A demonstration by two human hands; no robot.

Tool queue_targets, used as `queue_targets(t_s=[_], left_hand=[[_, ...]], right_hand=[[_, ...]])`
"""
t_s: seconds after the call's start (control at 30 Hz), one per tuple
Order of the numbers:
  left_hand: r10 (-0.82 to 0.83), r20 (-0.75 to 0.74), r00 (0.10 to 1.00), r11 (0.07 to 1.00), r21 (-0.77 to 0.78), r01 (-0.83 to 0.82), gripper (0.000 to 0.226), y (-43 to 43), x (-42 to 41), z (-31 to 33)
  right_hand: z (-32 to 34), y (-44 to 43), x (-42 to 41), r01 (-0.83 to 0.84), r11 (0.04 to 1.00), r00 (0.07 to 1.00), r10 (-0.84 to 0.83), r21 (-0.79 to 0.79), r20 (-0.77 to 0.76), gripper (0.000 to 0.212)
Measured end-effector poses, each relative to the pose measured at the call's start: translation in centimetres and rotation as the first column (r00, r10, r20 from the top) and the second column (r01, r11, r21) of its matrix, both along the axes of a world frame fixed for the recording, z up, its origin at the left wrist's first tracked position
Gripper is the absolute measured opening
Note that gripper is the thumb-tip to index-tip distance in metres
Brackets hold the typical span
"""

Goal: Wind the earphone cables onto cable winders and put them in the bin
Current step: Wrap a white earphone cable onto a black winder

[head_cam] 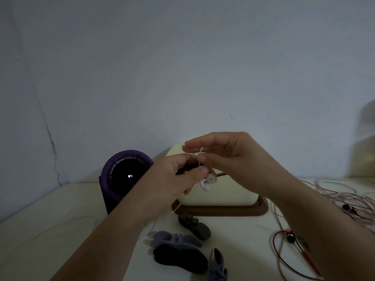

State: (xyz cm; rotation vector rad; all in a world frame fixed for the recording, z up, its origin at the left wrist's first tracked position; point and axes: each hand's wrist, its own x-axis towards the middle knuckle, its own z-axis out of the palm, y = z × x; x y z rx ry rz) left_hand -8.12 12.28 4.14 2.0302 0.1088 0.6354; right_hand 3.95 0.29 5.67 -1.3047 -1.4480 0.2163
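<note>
At frame centre the left hand (172,179) curled its grip round what looked like a dark winder (183,169), with the white earbuds (209,182) dangling below. The right hand (239,157) pinched the white cable (200,152) between thumb and finger. Keeping the cable taut would lay each turn snugly. The cream bin (233,193) sat just behind.

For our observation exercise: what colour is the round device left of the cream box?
The device is purple with a black face; head view.
</note>
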Motion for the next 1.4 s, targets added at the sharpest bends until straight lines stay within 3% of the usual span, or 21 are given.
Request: queue_targets(t_s=[0.2,0.53,0.83,0.93,1.0,1.07,1.1,1.23,1.4], left_hand=[[-0.055,0.005,0.998,0.997,-0.048,0.056,0.022,0.2,0.3,-0.3],[-0.123,0.046,0.991,0.931,-0.34,0.131,0.022,0.1,0.6,-0.6],[-0.016,0.076,0.997,0.923,-0.383,0.044,0.026,0.3,1.0,-1.0],[0.075,0.107,0.991,0.816,-0.579,0.001,0.019,0.5,1.1,-1.1],[0.111,0.11,0.988,0.627,-0.779,0.017,0.016,0.8,1.2,-1.2],[0.138,0.122,0.983,0.47,-0.882,0.044,0.016,1.0,1.4,-1.3],[0.165,0.125,0.978,0.451,-0.892,0.038,0.016,1.1,1.6,-1.5],[0.315,0.169,0.934,0.574,-0.817,-0.046,0.016,0.7,2.3,-1.9],[0.375,0.266,0.888,0.793,-0.588,-0.159,0.018,0.2,2.1,-2.1]], right_hand=[[-0.1,0.0,0.2,-0.077,0.997,0.988,0.075,-0.006,-0.137,0.025],[-0.3,0.3,-0.4,-0.081,0.996,0.968,0.069,-0.038,-0.243,0.022],[-0.1,0.3,0.2,-0.124,0.989,0.923,0.086,-0.077,-0.376,0.023],[-0.2,-0.2,1.8,0.142,0.977,0.937,-0.184,-0.157,-0.298,0.02],[-0.3,-0.3,2.2,0.337,0.932,0.901,-0.361,-0.136,-0.239,0.013],[-0.3,0.0,1.7,0.294,0.949,0.89,-0.315,-0.112,-0.331,0.012],[-0.4,0.4,0.9,0.217,0.969,0.886,-0.247,-0.121,-0.392,0.013],[-1.9,2.1,-1.8,-0.006,0.983,0.834,-0.096,-0.183,-0.544,0.02],[-2.9,2.7,-2.2,-0.071,0.991,0.685,-0.032,-0.11,-0.728,0.025]])
